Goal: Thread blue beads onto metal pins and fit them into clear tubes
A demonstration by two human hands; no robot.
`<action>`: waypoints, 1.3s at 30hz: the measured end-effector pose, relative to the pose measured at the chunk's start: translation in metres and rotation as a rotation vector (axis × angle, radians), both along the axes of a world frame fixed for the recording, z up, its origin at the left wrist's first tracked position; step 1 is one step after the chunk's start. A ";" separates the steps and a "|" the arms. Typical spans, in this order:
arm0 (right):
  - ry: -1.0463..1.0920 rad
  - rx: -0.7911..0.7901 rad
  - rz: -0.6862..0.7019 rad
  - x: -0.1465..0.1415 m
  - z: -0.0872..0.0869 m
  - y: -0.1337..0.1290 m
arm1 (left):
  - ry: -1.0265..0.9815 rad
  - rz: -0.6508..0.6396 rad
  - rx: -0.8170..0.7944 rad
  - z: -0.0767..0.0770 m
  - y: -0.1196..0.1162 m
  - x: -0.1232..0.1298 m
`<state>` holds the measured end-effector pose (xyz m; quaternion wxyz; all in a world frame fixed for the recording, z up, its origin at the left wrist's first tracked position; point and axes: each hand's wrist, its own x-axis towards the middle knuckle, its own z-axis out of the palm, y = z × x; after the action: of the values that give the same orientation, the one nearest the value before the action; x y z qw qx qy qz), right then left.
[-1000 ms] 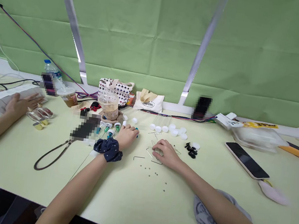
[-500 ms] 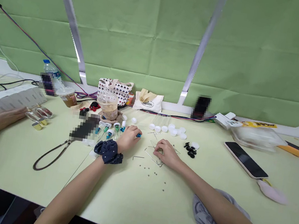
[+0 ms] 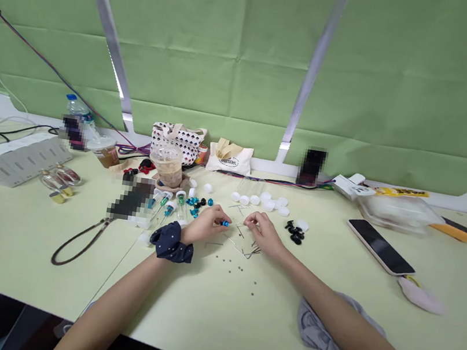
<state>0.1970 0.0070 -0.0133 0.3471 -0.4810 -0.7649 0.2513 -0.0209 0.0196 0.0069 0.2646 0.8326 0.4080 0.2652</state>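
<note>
In L hand (image 3: 205,225), tiny blue bead (image 3: 225,223)

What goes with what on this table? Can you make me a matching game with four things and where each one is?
Things:
1. Navy dotted scrunchie
2. Small blue part
3. Phone
4. Black pieces

Places:
A. Lying screen up near the right end of the table
B. Around the left wrist
C. In a small heap beside a white cap
D. At the fingertips of the left hand

Right pairs: 1-B, 2-D, 3-A, 4-C
</note>
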 end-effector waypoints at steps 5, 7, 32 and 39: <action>0.142 -0.145 0.045 0.001 -0.002 -0.001 | -0.045 -0.007 -0.060 -0.002 -0.004 0.006; 0.172 -0.171 0.034 0.001 -0.004 0.000 | -0.056 -0.005 -0.083 -0.006 -0.002 0.005; 0.586 -0.492 0.344 -0.005 0.002 -0.005 | -0.077 -0.087 -0.146 -0.008 -0.011 0.014; 0.629 -0.569 0.359 -0.002 -0.002 0.001 | -0.136 -0.103 -0.170 -0.016 -0.009 0.014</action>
<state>0.1949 0.0080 -0.0156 0.3675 -0.3172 -0.5941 0.6414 -0.0068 0.0103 -0.0089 0.3745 0.8071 0.3669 0.2714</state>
